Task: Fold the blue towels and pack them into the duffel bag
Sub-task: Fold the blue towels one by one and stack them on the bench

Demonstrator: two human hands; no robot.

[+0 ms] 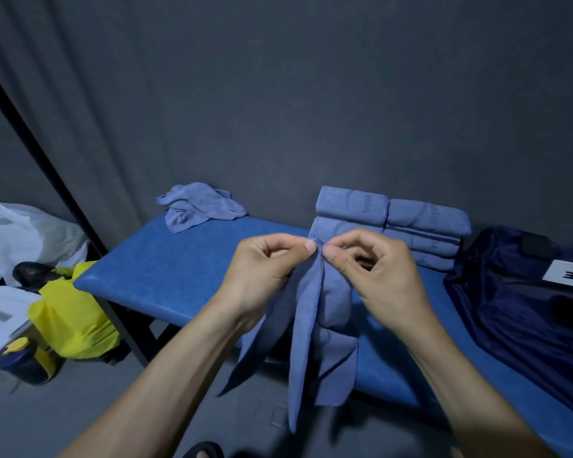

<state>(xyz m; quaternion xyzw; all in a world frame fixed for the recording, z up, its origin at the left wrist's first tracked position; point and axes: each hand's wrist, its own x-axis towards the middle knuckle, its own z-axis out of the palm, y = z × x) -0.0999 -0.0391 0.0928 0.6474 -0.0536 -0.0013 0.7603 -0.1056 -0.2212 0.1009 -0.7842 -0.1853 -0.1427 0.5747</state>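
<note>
Between pinching hands (pixel 318 269), towel (pixel 315 342) seemingly vertical.

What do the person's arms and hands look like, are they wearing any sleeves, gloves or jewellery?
Both forearms are bare up to the bottom edge of the picture, with no sleeves showing. The left hand and the right hand wear no gloves, and no rings, watch or bracelet can be seen on the fingers or wrists. The thumbnails look short and unpainted. No markings show on either arm.

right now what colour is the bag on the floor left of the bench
Bright yellow; the bag shows best in the head view, beside the blue bench.
</note>
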